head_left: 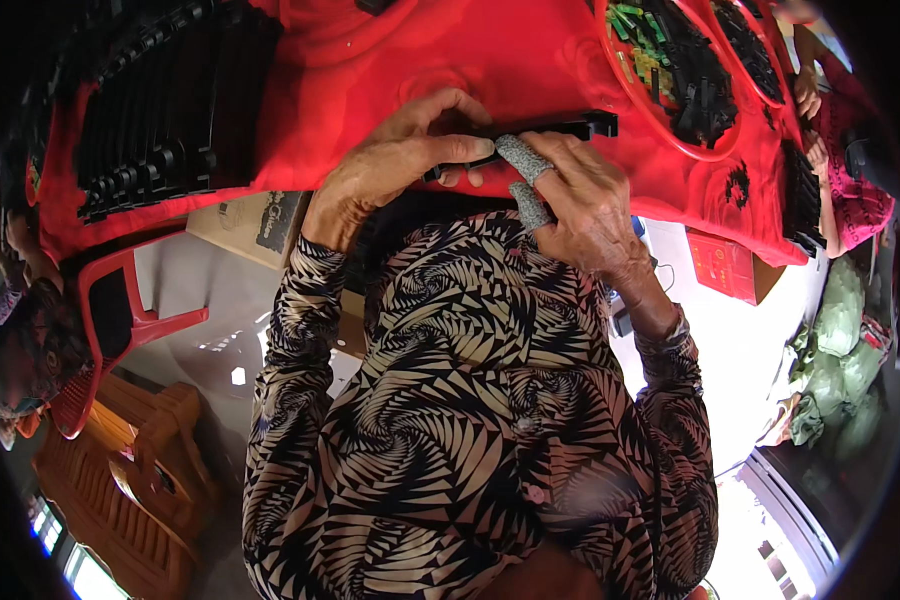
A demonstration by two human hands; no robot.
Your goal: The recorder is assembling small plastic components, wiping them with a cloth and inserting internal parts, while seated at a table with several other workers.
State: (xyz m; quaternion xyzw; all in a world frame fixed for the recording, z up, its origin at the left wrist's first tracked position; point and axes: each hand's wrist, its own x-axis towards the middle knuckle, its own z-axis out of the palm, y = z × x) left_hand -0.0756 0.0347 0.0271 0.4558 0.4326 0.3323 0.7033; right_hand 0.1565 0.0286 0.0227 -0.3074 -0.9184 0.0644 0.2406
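Just above the near edge of the red-covered table, both my hands are on a long black plastic strip. My left hand pinches its left part, thumb on top and fingers curled below. Grey knitted finger sleeves cover two digits of my right hand, which presses on the strip's middle. The strip's right end, with a raised block, sticks out beyond my right hand. My fingers hide much of its left part. Many similar black strips lie in a row at the table's left.
At the right stands a red-rimmed tray with small black, green and yellow pieces, with another tray beyond. More black strips lie at the right edge. A cardboard box, red chair and yellow-brown chair stand below. Other people sit left and right.
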